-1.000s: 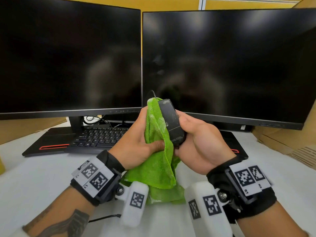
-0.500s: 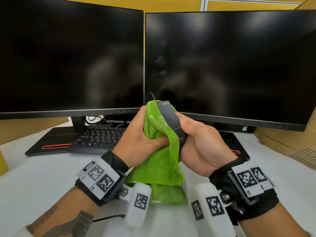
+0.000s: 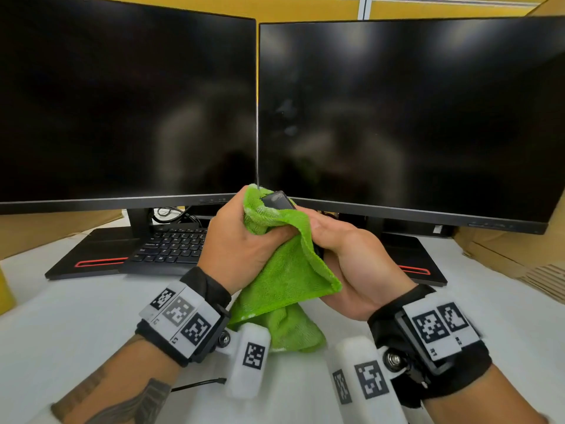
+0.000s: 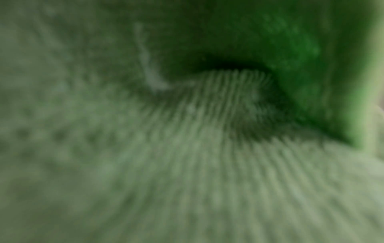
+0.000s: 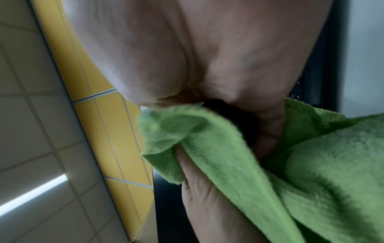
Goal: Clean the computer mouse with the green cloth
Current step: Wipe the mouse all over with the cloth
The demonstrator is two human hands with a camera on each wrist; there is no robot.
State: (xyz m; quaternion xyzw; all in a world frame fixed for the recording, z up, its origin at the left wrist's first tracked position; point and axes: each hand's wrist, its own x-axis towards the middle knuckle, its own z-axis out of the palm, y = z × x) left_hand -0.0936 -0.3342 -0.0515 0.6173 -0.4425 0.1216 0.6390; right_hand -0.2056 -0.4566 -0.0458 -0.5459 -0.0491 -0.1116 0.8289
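Note:
Both hands are raised in front of the monitors. My right hand grips the black computer mouse, which stands tilted on end; only its top tip shows above the cloth. My left hand holds the green cloth bunched and folded over the mouse's face, thumb pressing the fabric against it. The cloth's free end hangs down toward the desk. The left wrist view is filled by blurred green cloth. In the right wrist view, the cloth covers the dark mouse under my palm.
Two dark monitors stand side by side just behind the hands. A black keyboard lies on a black desk mat with red trim. Cardboard stands at right on the white desk.
The left hand has drawn the cloth rightward over the mouse's face, so most of the mouse is now covered. Both hands stay raised together.

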